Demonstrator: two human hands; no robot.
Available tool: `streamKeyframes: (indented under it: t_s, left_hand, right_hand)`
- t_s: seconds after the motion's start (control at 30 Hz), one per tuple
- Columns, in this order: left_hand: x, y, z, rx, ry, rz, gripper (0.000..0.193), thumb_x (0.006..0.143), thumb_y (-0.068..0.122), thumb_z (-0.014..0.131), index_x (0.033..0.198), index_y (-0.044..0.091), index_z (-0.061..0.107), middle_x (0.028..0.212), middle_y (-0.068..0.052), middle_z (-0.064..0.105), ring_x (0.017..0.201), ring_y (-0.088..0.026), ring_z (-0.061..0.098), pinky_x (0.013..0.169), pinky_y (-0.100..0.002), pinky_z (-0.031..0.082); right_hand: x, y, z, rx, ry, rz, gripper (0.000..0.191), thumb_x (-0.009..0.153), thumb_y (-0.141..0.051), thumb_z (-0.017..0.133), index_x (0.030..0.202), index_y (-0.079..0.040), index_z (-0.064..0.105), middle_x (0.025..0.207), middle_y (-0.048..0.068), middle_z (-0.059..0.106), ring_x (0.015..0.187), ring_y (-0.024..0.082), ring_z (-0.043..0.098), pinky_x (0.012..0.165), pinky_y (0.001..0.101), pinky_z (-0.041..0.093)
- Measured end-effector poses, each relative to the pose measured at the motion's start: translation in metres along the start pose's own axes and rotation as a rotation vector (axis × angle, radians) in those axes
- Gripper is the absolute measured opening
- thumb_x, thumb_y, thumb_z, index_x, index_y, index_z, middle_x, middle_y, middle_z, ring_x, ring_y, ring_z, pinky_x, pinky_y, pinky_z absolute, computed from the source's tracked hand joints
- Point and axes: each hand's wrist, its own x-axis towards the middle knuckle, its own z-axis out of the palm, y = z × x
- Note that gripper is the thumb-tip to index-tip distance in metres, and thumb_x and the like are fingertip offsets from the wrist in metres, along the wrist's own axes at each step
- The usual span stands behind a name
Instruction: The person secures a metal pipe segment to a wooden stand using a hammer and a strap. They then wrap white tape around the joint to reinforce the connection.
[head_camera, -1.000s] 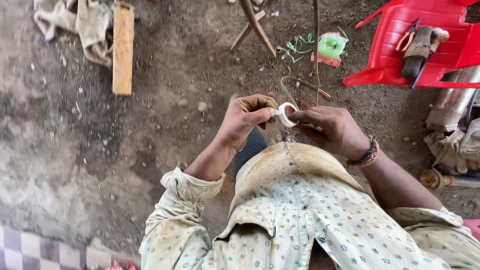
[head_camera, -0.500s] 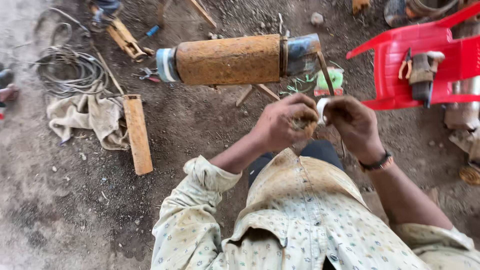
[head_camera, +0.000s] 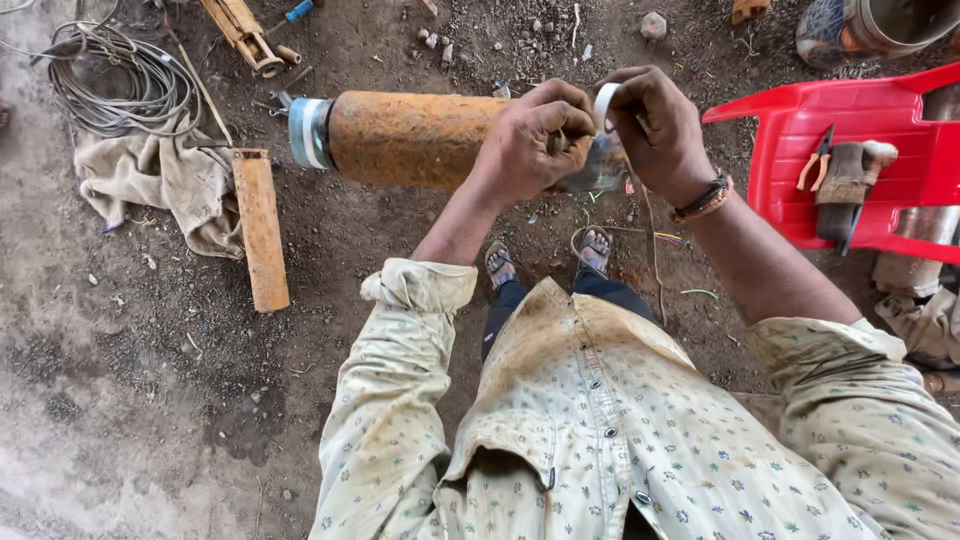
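From my remote seat I see no screens, signs or printed labels anywhere in this view. The nearest thing to a package is 1 small bright scrap of wrapper, pink-red with a hint of green, lying on the dirt floor (head_camera: 150, 400) just to the right of the rusty orange cylinder (head_camera: 410, 138), at its grey end, and mostly hidden behind the hands. Its shape I cannot make out. The cylinder itself carries no sticker that I can see, only a pale blue-white band (head_camera: 308, 132) around its left end.
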Motion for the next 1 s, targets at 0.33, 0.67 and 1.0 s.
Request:
streamKeyframes:
  t_s: [0.33, 0.67, 1.0]
  left_hand:
    - [0.001, -0.028, 0.012, 0.390, -0.065, -0.168, 0.018, 0.078, 0.011, 0.082, 0.095, 0.007, 0.078, 0.112, -0.006, 0.073, 0.097, -0.027, 0.068, 0.087, -0.038, 0.057]
    - [-0.003, -0.023, 0.019, 0.478, -0.001, -0.045, 0.013, 0.069, 0.012, 0.083, 0.081, 0.011, 0.078, 0.104, -0.002, 0.071, 0.111, -0.024, 0.062, 0.102, -0.040, 0.040]
    - [-0.004, -0.027, 0.014, 0.401, -0.069, 0.058, 0.012, 0.077, 0.008, 0.083, 0.087, 0.010, 0.077, 0.105, 0.000, 0.075, 0.108, -0.018, 0.068, 0.102, -0.036, 0.047]
  right_hand:
    - [0.053, 0.053, -0.003, -0.348, -0.244, -0.273, 0.025, 0.098, -0.004, 0.075, 0.121, -0.009, 0.065, 0.113, 0.006, 0.072, 0.105, 0.023, 0.069, 0.093, 0.0358, 0.058]
    - [0.066, 0.070, -0.010, -0.601, -0.354, -0.453, 0.038, 0.087, -0.023, 0.080, 0.124, -0.025, 0.073, 0.119, -0.001, 0.072, 0.113, 0.023, 0.064, 0.102, 0.0418, 0.051]
    - [0.073, 0.081, 0.002, -0.741, -0.471, -0.394, 0.043, 0.102, -0.023, 0.067, 0.144, -0.031, 0.060, 0.110, -0.001, 0.070, 0.107, 0.022, 0.064, 0.098, 0.0399, 0.052]
